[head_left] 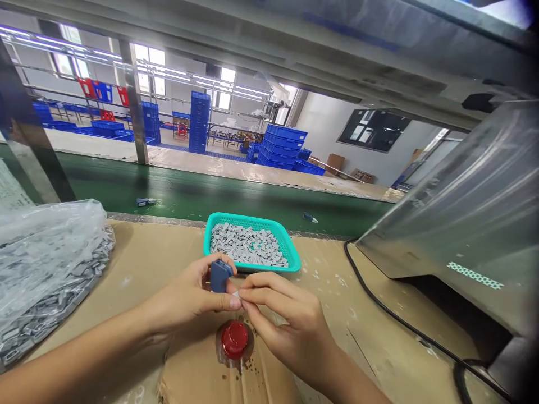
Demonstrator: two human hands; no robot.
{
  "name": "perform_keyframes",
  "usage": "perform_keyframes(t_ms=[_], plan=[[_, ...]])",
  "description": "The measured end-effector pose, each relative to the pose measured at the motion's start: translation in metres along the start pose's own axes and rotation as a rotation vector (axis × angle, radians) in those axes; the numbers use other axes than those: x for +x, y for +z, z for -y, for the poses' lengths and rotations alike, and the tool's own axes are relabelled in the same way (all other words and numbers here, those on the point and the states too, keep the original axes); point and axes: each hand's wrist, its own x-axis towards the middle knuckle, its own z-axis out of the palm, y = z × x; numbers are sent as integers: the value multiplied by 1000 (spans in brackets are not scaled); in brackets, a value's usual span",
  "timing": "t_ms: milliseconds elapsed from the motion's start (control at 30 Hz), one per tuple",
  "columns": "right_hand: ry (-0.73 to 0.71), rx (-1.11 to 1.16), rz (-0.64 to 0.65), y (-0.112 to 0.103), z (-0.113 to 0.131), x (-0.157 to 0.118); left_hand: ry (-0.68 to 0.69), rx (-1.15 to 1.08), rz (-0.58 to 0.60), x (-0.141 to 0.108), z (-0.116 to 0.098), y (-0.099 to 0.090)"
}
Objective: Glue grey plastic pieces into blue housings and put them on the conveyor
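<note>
Dark blue plastic part is standing roughly upright in the left hand, above the middle of the table, between its far and near edges. The left hand's fingers are curling around it, gripping it. The right hand is closing its thumb and fingertips on a small white piece, mostly hidden, right beside the left thumb tip. Just beyond the hands, a teal basket of light grey pieces is sitting at the table's far edge. Below the hands, toward the near edge, a red round container is resting on cardboard, a dark wet patch spreading around it. A clear plastic bag of grey parts is lying along the left edge. Past the far edge, a green belt is carrying two small blue-and-white parts, lying well apart.
</note>
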Motion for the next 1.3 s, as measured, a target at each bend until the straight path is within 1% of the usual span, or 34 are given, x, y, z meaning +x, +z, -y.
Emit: perform_keyframes(t_ms=[67, 133, 267, 333, 400, 533, 667, 767, 967, 1067, 1300], plan=[[-23, -17, 27, -2, 2, -1, -11, 38, 32, -2, -2, -1], [1, -15, 47, -3, 2, -5, -39, 110, 20, -3, -4, -4], [187, 34, 83, -2, -3, -23, -119, 298, -119, 0, -7, -11], [274, 60, 118, -1, -6, -34, -123, 350, -125, 3, -7, -15], [310, 66, 129, 0, -8, -42, -78, 371, -91, 6, -5, -18], [300, 53, 90, 3, -7, -51, 30, 401, -84, 12, 1, -22], [275, 61, 63, 6, -7, -55, 75, 448, -98, 14, 5, -25], [270, 58, 71, 8, -8, -56, 109, 498, -94, 15, 5, -27], [265, 49, 71, 9, -8, -57, 91, 508, -104, 15, 5, -26], [283, 61, 54, 8, -6, -55, 122, 495, -120, 16, 5, -25], [311, 80, 28, 0, 1, -40, 133, 410, -99, 16, 7, -25]])
